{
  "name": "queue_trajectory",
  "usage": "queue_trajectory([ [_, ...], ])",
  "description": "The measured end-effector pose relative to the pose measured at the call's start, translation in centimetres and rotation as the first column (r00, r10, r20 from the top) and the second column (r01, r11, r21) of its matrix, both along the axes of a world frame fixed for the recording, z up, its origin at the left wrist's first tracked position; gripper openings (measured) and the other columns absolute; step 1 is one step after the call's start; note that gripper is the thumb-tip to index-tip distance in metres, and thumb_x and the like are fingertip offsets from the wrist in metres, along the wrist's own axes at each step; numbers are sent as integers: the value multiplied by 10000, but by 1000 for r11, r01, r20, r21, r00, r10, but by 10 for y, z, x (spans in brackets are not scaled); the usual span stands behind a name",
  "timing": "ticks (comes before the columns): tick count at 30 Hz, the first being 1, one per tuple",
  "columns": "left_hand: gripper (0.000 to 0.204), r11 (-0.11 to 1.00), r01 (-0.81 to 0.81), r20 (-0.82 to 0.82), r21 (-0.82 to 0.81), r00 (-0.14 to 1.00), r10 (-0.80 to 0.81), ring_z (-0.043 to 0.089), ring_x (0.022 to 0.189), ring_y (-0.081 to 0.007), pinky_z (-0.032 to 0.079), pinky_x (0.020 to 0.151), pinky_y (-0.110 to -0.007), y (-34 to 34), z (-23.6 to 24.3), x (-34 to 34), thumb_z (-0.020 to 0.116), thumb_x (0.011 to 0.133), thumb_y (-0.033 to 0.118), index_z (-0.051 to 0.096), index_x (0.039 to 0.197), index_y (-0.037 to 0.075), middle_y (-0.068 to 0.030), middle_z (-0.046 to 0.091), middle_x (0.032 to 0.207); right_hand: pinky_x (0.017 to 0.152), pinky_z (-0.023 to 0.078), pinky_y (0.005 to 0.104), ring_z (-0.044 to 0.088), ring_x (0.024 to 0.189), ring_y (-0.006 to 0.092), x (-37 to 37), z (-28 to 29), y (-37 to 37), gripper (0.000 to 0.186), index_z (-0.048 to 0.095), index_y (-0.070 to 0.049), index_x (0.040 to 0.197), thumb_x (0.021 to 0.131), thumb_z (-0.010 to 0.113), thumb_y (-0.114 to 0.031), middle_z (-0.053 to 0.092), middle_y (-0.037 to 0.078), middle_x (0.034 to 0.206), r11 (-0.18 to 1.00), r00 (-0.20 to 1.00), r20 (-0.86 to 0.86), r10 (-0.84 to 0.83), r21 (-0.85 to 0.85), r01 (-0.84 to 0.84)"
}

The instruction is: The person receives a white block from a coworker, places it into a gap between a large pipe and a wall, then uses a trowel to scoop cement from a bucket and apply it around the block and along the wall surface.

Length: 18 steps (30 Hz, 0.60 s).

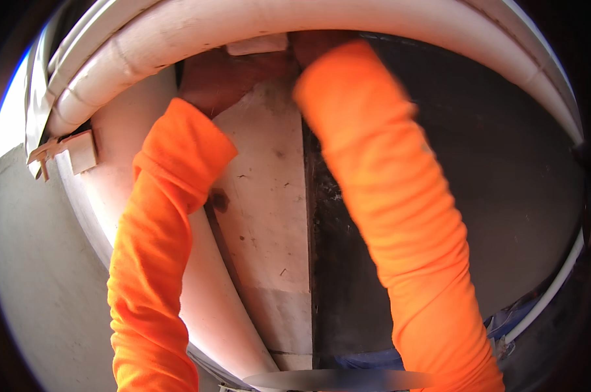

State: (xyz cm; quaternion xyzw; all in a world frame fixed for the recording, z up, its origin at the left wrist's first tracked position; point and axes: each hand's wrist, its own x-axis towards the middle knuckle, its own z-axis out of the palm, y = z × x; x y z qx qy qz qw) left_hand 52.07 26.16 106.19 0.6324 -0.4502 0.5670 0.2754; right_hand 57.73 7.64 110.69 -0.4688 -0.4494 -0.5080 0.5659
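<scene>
Both my arms, in bright orange sleeves, reach up to the top of the head view. My left hand (220,80) is in shadow, bent toward the middle over the upper end of a pale, stained board (263,189). Just above it shows a small pale block (257,44), close to the fingers; whether they grip it is unclear. My right hand (318,44) is at the right of the block, dark and partly covered by its sleeve cuff. The fingers of both hands are too dark or hidden to make out.
A thick pale curved pipe-like bar (295,14) arches across the top. Another broad pale curved part (197,274) runs down left of the board. A large dark panel (498,176) fills the right side. A small square wooden piece (82,152) sits at the left, near a grey wall (34,261).
</scene>
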Motion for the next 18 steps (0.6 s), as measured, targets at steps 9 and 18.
queue_trajectory([
  [9, 845, 982, 176, -202, -65, 962, -186, 583, 1231, -247, 508, 1024, -419, 6, -13, 1, 922, 726, 173, 457, 1425, 68, -134, 574, 1349, 878, 540, 352, 666, 943, 169, -31, -63, -69, 252, 615, -64, 1232, 1025, 621, -208, 649, 23, 996, 996, 991, -117, 71, 55, -65],
  [18, 781, 773, -615, 49, 159, 787, 616, 419, 1443, -411, 386, 1144, -476, -2, -149, 27, 785, 838, 150, 443, 1537, 79, -228, 376, 1595, 816, 534, 340, 677, 889, 182, -75, -618, -170, 123, 612, -9, 1049, 1011, 607, -126, 692, 96, 940, 965, 492, -831, -260, -213, 150],
])
